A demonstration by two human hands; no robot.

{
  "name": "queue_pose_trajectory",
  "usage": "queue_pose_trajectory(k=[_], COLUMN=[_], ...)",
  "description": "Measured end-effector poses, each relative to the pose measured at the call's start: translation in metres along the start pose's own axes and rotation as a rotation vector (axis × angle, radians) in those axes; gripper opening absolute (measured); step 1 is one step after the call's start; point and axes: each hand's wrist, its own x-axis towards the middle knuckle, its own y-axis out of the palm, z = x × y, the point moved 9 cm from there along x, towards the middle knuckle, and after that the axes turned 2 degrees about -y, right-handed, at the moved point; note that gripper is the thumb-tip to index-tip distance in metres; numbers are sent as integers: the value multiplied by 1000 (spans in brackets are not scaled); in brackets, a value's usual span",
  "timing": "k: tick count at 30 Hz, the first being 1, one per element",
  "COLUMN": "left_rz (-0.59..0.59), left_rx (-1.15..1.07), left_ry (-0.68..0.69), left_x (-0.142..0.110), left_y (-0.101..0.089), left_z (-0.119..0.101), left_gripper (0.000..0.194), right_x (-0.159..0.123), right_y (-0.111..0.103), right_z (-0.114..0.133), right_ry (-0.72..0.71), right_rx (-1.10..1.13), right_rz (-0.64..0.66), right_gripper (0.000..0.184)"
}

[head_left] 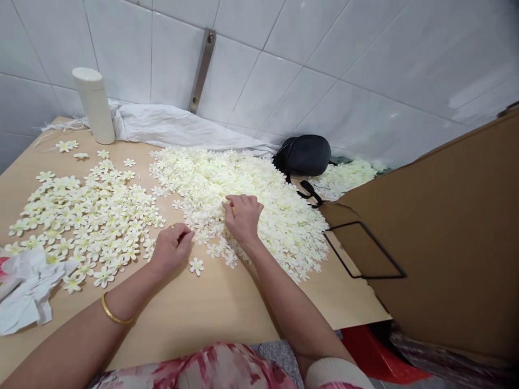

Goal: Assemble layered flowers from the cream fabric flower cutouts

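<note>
My right hand (244, 219) is over a big heap of white artificial flowers (279, 216), its thumb and bent fingers closed around what looks like one of the blossoms. To its left, my left hand (172, 247) is low over the table, thumb against curled fingers; anything inside them is hidden. A second, more spread-out group of white flowers with yellow centres (93, 216) lies left of that hand. Between my forearms, one loose flower (197, 266) rests on the wooden table (194, 319).
A white bottle (95, 105) and a bunched white cloth (162, 124) sit along the tiled wall. Behind the heap is a black pouch (306, 155). A large cardboard box (454, 232) borders the right side; crumpled tissue (28, 292) lies at left. Below is a red stool (377, 356).
</note>
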Motion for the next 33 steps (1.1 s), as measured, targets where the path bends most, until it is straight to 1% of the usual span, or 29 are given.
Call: queue_pose_trajectory(k=[2, 4, 5, 7, 9, 11, 14, 16, 17, 19, 21, 23, 26, 28, 33], left_rz=[13, 26, 28, 46, 52, 44, -31, -93, -106, -88, -27, 49, 168, 230, 291], left_rx=[-3, -1, 3, 4, 22, 48, 48, 33, 28, 24, 25, 32, 39, 22, -45], left_ry=[14, 28, 37, 61, 87, 91, 58, 52, 60, 80, 86, 76, 39, 0, -74], left_x=[-1, -3, -4, -5, -5, -2, 4, 5, 5, 1, -4, -8, -12, -13, -14], left_y=[1, 2, 3, 5, 7, 5, -7, -16, -18, -16, -8, 2, 15, 21, 26], left_z=[-3, -7, -10, -15, -17, -15, -9, -10, -12, -17, -22, -24, -23, -20, -18], left_gripper=[20, 20, 20, 20, 19, 18, 17, 18, 18, 18, 18, 18, 20, 23, 22], right_x=[-7, -21, -29, -49, -71, -91, -109, -113, -113, -114, -115, -116, -115, -113, -108], right_y=[-15, -30, -37, -45, -46, -42, -32, -26, -23, -18, -15, -13, -11, -10, -9], right_z=[5, 15, 20, 34, 46, 57, 68, 74, 77, 80, 81, 77, 71, 68, 65], right_ry=[-6, -11, -13, -32, -38, -40, -60, -100, -127, -178, -202, -197, -161, -144, -117], right_rx=[39, 103, 145, 226, 299, 366, 404, 366, 333, 269, 231, 226, 237, 231, 221], right_rz=[-55, -67, -56, 17, 121, 214, 291, 305, 306, 304, 295, 282, 275, 280, 284], right_gripper=[12, 12, 12, 15, 15, 12, 6, 6, 7, 8, 12, 15, 18, 20, 20])
